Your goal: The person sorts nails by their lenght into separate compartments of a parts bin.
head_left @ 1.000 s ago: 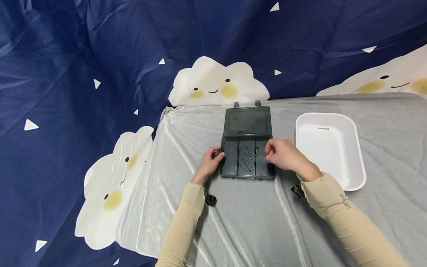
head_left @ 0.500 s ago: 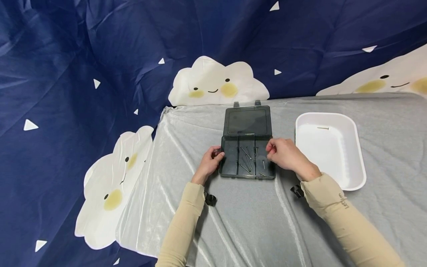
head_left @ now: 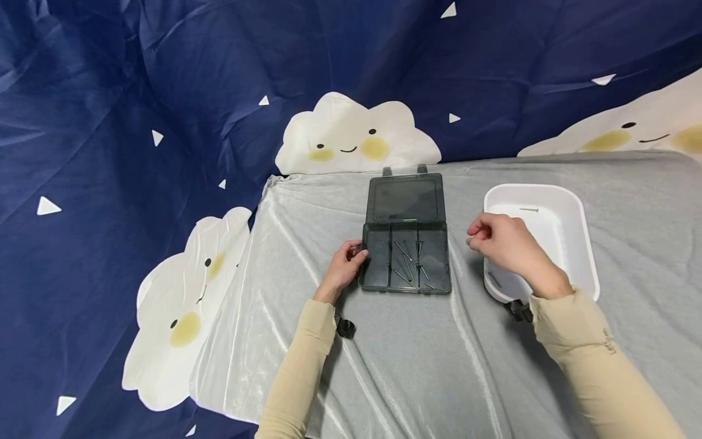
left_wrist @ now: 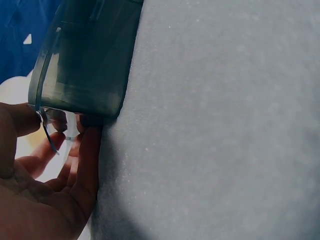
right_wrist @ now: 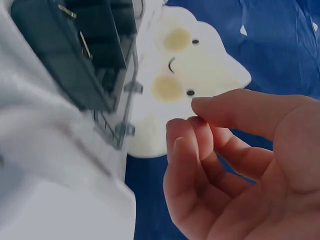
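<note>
A dark translucent divided storage box [head_left: 375, 274] stands with its lid [head_left: 406, 198] flipped back. My left hand [head_left: 342, 265] grips its left side, thumb at the rim; in the left wrist view the thumb and fingers reach the box's corner [left_wrist: 85, 90]. Several screws [head_left: 403, 275] lie in the middle compartment, and a few more, such as one screw [head_left: 424, 271], in the right one. My right hand [head_left: 510, 244] is over the near-left edge of the white tray [head_left: 589, 262], its fingers curled and thumb tip against the index finger [right_wrist: 175, 132]. No object shows between them.
Inside the tray lie a pale screw [head_left: 529, 210] near the back and another screw [head_left: 495, 279] by the left wall. Grey cloth [head_left: 406, 353] covers the table. A dark blue curtain [head_left: 208, 73] with cloud prints hangs behind and at the left.
A screw has dropped from my right hand into the right compartment. That hand has then moved right from the box to the tray. My left hand has stayed on the box.
</note>
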A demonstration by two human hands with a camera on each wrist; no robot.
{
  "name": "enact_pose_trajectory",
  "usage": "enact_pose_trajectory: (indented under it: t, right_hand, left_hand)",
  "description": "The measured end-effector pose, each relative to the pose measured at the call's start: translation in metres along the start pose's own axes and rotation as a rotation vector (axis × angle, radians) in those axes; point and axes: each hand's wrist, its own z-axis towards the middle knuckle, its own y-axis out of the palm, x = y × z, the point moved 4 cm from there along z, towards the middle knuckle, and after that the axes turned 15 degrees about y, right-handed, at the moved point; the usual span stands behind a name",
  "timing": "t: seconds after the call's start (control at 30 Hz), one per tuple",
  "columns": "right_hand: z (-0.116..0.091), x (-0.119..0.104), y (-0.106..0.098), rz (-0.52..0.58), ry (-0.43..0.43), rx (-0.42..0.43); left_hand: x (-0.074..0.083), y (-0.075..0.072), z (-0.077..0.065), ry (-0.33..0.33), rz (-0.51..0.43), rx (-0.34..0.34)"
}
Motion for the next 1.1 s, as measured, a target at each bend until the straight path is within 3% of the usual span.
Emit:
enact_pose_trajectory:
  t: [0.2,0.43,0.77,1.1]
  right_hand:
    - [-0.005,0.022,-0.006,-0.057,0.03,-0.042]
    - [-0.006,0.042,0.012,-0.147,0.045,-0.163]
    - [-0.005,0.054,0.036,-0.231,0.037,-0.162]
    - [-0.004,0.064,0.048,-0.254,0.105,-0.214]
  left_hand:
    - [0.0,0.0,0.001,0.003,-0.008,-0.001]
    - [0.001,-0.001,0.001,0.018,-0.004,0.001]
    - [0.0,0.0,0.0,0.014,0.031,-0.003]
    - [-0.001,0.001,0.0,0.007,0.034,0.001]
